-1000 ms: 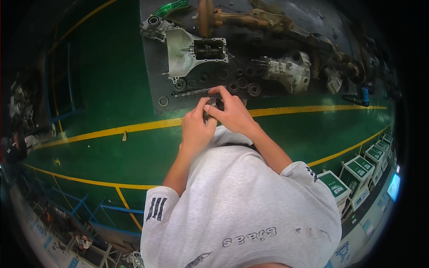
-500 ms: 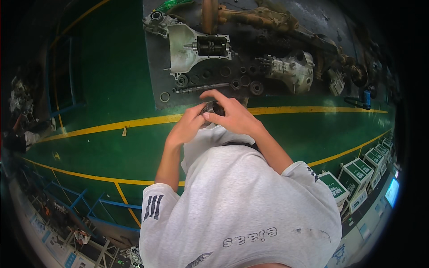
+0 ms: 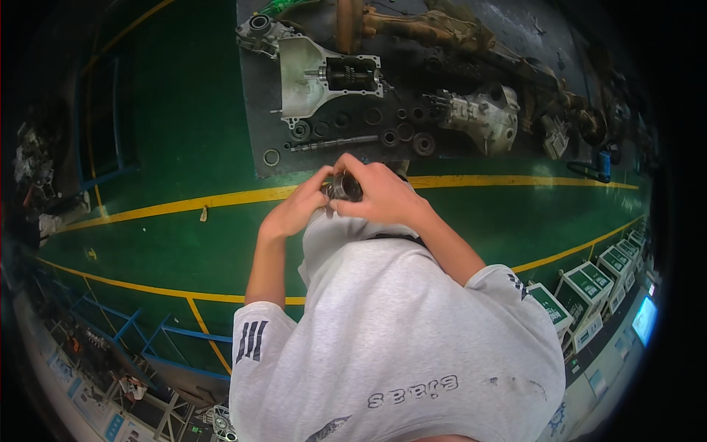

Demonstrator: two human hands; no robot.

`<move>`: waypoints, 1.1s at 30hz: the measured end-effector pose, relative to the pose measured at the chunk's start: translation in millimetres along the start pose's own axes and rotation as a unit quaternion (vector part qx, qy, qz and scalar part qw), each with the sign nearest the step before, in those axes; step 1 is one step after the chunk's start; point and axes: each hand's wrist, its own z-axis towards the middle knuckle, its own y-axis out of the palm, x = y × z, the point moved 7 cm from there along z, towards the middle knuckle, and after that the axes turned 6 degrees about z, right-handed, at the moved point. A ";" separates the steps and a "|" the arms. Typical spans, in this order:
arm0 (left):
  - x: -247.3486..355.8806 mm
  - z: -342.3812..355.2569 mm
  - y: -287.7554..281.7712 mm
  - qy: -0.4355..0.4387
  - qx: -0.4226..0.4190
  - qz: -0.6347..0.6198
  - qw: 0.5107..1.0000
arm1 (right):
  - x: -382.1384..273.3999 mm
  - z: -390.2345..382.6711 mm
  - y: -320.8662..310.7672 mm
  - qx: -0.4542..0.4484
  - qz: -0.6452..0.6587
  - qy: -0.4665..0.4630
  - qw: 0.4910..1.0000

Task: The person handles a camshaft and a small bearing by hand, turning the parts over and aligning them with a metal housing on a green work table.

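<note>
Between my hands, close to my body, is a dark, round metal part (image 3: 347, 188) with a hollow centre, perhaps a gear or synchronizer sleeve. My left hand (image 3: 298, 208) grips its left side with the fingertips. On the other side my right hand (image 3: 381, 194) curls over it, fingers at the far edge and thumb at the near edge. Just beyond my hands, a splined shaft (image 3: 335, 144) lies on the dark workbench (image 3: 264, 140). Several loose gears and rings lie beside it, among them a gear (image 3: 423, 144) and a thin ring (image 3: 272, 157).
An opened gearbox housing (image 3: 302, 81) stands at the back left of the bench, and another metal casing (image 3: 482, 121) to the right. A rusty axle (image 3: 434, 31) stretches along the back. White and green boxes (image 3: 585, 287) line the right side. Blue frames (image 3: 140, 331) stand at the left.
The round part has shifted slightly left and turned in my hands. My left hand has moved left and its wrist has swung outward. My right fingers have bent closer around the part.
</note>
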 end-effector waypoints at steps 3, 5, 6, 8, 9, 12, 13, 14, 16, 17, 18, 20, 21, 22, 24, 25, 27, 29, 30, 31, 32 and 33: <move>8.1 -1.9 -4.8 0.120 0.117 0.192 0.967 | 14.8 4.0 -5.6 0.046 0.060 0.042 0.996; 18.7 -8.0 -0.5 0.142 0.197 0.290 0.926 | 20.4 5.7 -8.5 0.070 0.109 0.062 0.990; 19.8 -6.0 3.0 0.142 0.197 0.289 0.926 | 19.0 6.7 -9.8 0.072 0.105 0.057 0.990; 21.7 -5.3 0.8 0.122 0.242 0.309 0.912 | 15.8 8.0 -11.8 0.075 0.102 0.052 0.991; 23.0 -5.2 0.8 0.121 0.241 0.309 0.912 | 16.5 7.7 -11.0 0.064 0.105 0.071 0.990; 22.8 -2.4 -2.6 0.104 0.238 0.284 0.923 | 17.7 8.5 -12.1 0.038 0.102 0.088 0.990; 20.4 -1.2 -4.8 0.096 0.236 0.293 0.922 | 17.3 8.6 -10.4 0.022 0.097 0.085 0.991; 17.5 0.3 -7.3 0.088 0.233 0.302 0.920 | 16.3 8.0 -11.4 0.023 0.099 0.087 0.991; 10.5 5.3 -13.3 0.095 0.214 0.295 0.926 | 12.5 7.5 -10.8 -0.009 0.085 0.081 0.993; 8.2 8.8 -15.4 0.103 0.197 0.287 0.932 | 16.4 7.8 -11.4 -0.008 0.087 0.082 0.993; 6.5 12.0 -19.1 0.102 0.195 0.287 0.932 | 20.5 8.3 -9.7 -0.018 0.084 0.064 0.994; 1.7 21.6 -21.3 0.093 0.156 0.254 0.950 | 27.8 10.0 -9.7 -0.027 0.085 0.050 0.995; 1.2 25.1 -22.4 0.091 0.153 0.254 0.951 | 33.3 11.0 -9.1 -0.039 0.098 0.067 0.992; -0.8 29.6 -24.5 0.071 0.159 0.268 0.948 | 40.4 11.3 -8.9 -0.048 0.111 0.086 0.989; -0.1 40.2 -30.0 0.048 0.157 0.281 0.946 | 56.5 12.3 -12.4 -0.024 0.123 0.081 0.989; 4.6 42.1 -40.3 0.009 0.177 0.320 0.931 | 63.0 12.5 -13.3 -0.004 0.135 0.071 0.988; 10.5 48.1 -68.7 -0.062 0.232 0.421 0.874 | 84.4 9.3 -24.7 0.046 0.072 0.094 0.992; 14.4 54.7 -113.9 -0.111 0.304 0.470 0.821 | 104.5 3.9 -36.5 0.078 0.085 0.151 0.982; 6.5 67.7 -145.5 -0.127 0.317 0.490 0.802 | 113.5 -0.3 -43.6 0.088 0.090 0.172 0.977; 11.4 79.8 -166.0 -0.164 0.319 0.513 0.780 | 130.8 -6.5 -47.7 0.105 0.096 0.188 0.972; 5.3 94.1 -199.3 -0.218 0.320 0.592 0.706 | 142.7 -10.7 -48.2 0.109 0.093 0.204 0.968; 6.1 114.5 -222.4 -0.276 0.276 0.637 0.666 | 154.4 -17.8 -50.1 0.117 0.087 0.225 0.963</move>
